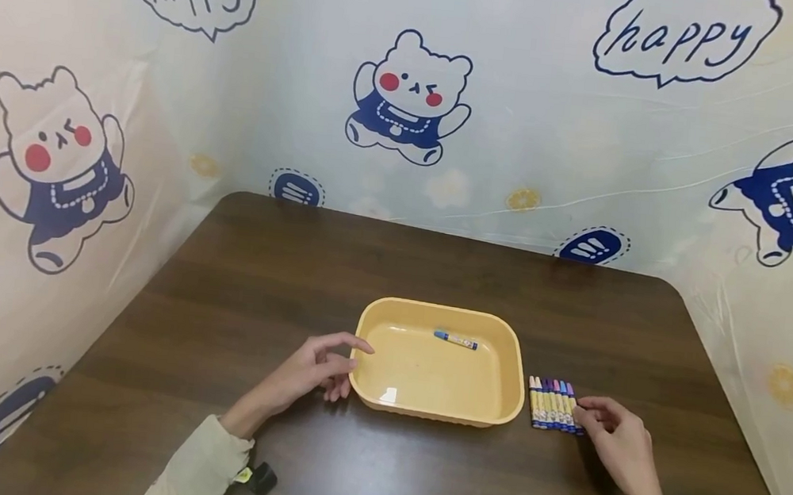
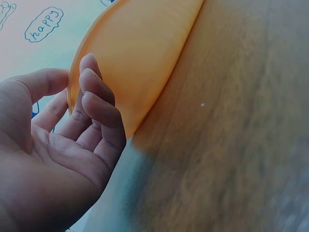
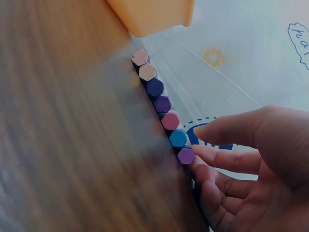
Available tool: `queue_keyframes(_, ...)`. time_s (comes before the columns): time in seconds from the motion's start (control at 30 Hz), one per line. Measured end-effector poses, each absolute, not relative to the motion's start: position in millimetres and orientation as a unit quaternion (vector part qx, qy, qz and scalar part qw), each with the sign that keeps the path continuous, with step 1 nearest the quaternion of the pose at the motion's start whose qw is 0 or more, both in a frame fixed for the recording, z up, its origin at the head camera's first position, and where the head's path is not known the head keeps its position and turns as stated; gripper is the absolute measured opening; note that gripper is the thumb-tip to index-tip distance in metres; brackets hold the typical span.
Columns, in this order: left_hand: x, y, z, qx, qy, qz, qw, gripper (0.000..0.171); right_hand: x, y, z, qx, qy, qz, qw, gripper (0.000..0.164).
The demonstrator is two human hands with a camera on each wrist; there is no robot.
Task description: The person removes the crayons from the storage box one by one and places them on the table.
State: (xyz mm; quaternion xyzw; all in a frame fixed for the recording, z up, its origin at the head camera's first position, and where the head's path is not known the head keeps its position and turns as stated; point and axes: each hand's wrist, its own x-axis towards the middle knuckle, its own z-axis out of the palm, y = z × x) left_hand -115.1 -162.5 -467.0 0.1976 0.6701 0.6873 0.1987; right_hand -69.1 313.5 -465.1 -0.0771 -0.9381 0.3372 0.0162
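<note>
A yellow plastic basin sits on the brown table, with one blue-capped crayon lying inside near its far wall. At the basin's left side my left hand holds the rim, one finger reaching over it and the others outside. In the left wrist view, the fingers are bent beside the outer wall. Right of the basin lies a row of several crayons with tips of different colours. My right hand touches the row's right end. The right wrist view shows its thumb and fingers beside the purple crayon.
The dark wooden table has rounded far corners. Patterned cloth with cartoon bears hangs behind it and along both sides. A narrow strip of tabletop separates the basin from the crayon row.
</note>
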Motion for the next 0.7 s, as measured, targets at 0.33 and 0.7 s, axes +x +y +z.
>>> queue_keyframes(0.33, -116.2, -163.8, -463.0, 0.191, 0.674, 0.683, 0.207, 0.033, -67.5, 312.2, -465.0, -0.078, -0.936, 0.342, 0.018, 0.030)
queue_keyframes(0.7, -117.4, -161.9, -466.7, 0.184, 0.671, 0.687, 0.208, 0.032, -68.4, 311.7, -461.6, -0.081, -0.928, 0.363, 0.034, 0.031)
